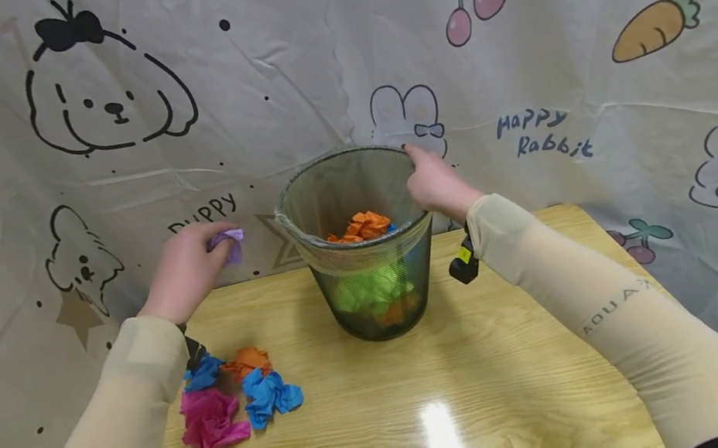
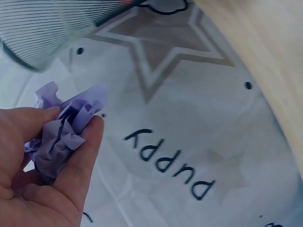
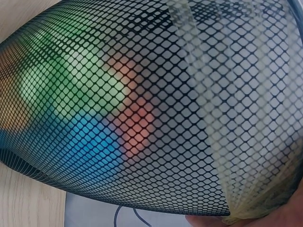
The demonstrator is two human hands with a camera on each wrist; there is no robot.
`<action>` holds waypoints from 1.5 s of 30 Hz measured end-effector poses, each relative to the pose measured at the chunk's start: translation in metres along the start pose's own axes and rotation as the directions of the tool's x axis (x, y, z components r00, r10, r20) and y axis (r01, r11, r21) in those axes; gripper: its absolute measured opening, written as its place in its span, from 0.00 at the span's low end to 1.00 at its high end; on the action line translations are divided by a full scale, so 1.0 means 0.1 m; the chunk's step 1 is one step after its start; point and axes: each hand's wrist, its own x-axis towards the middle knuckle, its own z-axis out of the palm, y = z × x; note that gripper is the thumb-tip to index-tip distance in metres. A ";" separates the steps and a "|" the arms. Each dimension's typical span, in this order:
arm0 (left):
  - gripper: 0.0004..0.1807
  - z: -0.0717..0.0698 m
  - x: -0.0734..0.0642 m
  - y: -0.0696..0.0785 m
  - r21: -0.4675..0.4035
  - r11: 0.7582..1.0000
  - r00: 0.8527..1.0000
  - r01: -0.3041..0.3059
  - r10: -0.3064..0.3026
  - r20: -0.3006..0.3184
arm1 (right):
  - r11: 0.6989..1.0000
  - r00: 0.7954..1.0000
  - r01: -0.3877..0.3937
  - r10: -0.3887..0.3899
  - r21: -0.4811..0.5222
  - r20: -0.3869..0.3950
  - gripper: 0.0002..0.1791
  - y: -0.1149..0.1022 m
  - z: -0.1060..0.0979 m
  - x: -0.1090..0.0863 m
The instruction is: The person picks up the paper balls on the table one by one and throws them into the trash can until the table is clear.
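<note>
Crumpled purple paper (image 1: 234,245) is pinched between the thumb and fingers of my left hand (image 1: 186,271), raised to the left of the wastebasket. The left wrist view shows this purple paper (image 2: 61,135) bunched up, its folded edges poking past the fingertips. My right hand (image 1: 439,184) grips the right side of the rim of the black mesh wastebasket (image 1: 330,266), which stands upright with a thin clear liner folded over its rim. Inside lie orange paper balls (image 1: 366,226), with green and blue ones showing through the mesh wall (image 3: 180,118).
On the wooden table (image 1: 363,427), at the left, lie a magenta paper ball (image 1: 212,421), two blue ones, the nearer blue ball (image 1: 270,396) in front, and an orange paper ball (image 1: 248,362). A printed curtain (image 1: 304,52) hangs close behind the wastebasket.
</note>
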 end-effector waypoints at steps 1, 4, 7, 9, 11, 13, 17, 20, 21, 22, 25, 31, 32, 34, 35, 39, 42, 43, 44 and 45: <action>0.18 -0.03 0.01 0.03 -0.001 1.000 1.000 -0.004 0.004 -0.015 | 1.000 1.000 0.002 -0.002 0.001 0.000 0.44 0.00 0.00 0.01; 0.18 -0.10 0.04 0.12 -0.004 1.000 0.998 -0.018 0.018 -0.060 | 1.000 1.000 0.007 -0.007 0.000 0.003 0.45 -0.01 0.01 0.03; 0.18 -0.15 0.09 0.23 -0.018 0.999 0.995 -0.040 0.038 -0.097 | 1.000 1.000 0.012 -0.012 -0.010 0.003 0.44 -0.01 0.00 0.04; 0.18 -0.18 0.13 0.32 -0.028 0.998 0.992 -0.055 0.051 -0.115 | 1.000 1.000 0.013 -0.013 -0.015 0.005 0.44 -0.01 0.00 0.05; 0.18 -0.22 0.18 0.41 -0.033 0.997 0.990 -0.070 0.065 -0.125 | 1.000 1.000 0.014 -0.014 -0.017 0.002 0.44 -0.01 -0.01 0.05; 0.17 -0.24 0.25 0.50 -0.035 0.996 0.988 -0.083 0.078 -0.133 | 1.000 1.000 0.013 -0.013 -0.029 -0.003 0.44 -0.01 -0.02 0.05; 0.16 -0.25 0.38 0.69 -0.026 0.992 0.983 -0.125 0.120 -0.140 | 1.000 1.000 0.008 -0.008 -0.029 -0.009 0.43 0.01 -0.04 0.05; 0.15 -0.23 0.46 0.83 -0.023 0.987 0.978 -0.161 0.156 -0.141 | 1.000 1.000 0.001 -0.001 -0.019 -0.004 0.43 0.02 -0.04 0.04; 0.15 -0.22 0.49 0.88 -0.023 0.985 0.976 -0.173 0.168 -0.137 | 1.000 1.000 -0.001 0.001 -0.017 -0.002 0.43 0.02 -0.04 0.03; 0.15 -0.21 0.51 0.93 -0.025 0.983 0.976 -0.181 0.177 -0.128 | 1.000 1.000 -0.001 0.001 -0.015 -0.001 0.43 0.02 -0.04 0.03; 0.15 -0.15 0.57 1.05 -0.036 0.976 0.973 -0.215 0.210 -0.095 | 1.000 1.000 0.005 -0.005 -0.004 0.005 0.43 0.03 -0.04 0.02; 0.15 0.04 0.63 1.22 -0.058 0.967 0.968 -0.249 0.250 0.006 | 1.000 1.000 0.018 -0.018 -0.012 0.000 0.43 0.03 -0.04 0.03; 0.15 0.07 0.64 1.24 -0.061 0.967 0.968 -0.249 0.251 0.024 | 1.000 1.000 0.019 -0.019 -0.013 -0.001 0.43 0.03 -0.04 0.03; 0.16 0.13 0.65 1.25 -0.058 0.966 0.965 -0.251 0.254 0.059 | 1.000 1.000 0.017 -0.017 -0.009 0.003 0.43 0.03 -0.03 0.03; 0.16 0.15 0.65 1.25 -0.056 0.967 0.964 -0.249 0.253 0.077 | 1.000 1.000 0.017 -0.017 -0.011 0.003 0.43 0.02 -0.03 0.03; 0.17 0.21 0.64 1.26 -0.021 0.969 0.962 -0.245 0.246 0.123 | 1.000 1.000 0.016 -0.016 -0.024 0.000 0.43 0.00 -0.02 0.04; 0.18 0.24 0.63 1.24 0.013 0.972 0.962 -0.236 0.232 0.142 | 1.000 1.000 0.015 -0.015 -0.022 0.002 0.43 -0.01 -0.01 0.03; 0.18 0.24 0.62 1.24 0.019 0.973 0.963 -0.228 0.223 0.149 | 1.000 1.000 0.015 -0.015 -0.020 0.003 0.44 -0.02 -0.01 0.03; 0.19 0.25 0.62 1.23 0.024 0.975 0.964 -0.221 0.215 0.155 | 1.000 1.000 0.017 -0.016 -0.020 0.005 0.44 -0.02 0.00 0.02; 0.19 0.25 0.61 1.23 0.030 0.976 0.965 -0.214 0.206 0.163 | 1.000 1.000 0.019 -0.019 -0.018 0.007 0.44 -0.03 0.00 0.02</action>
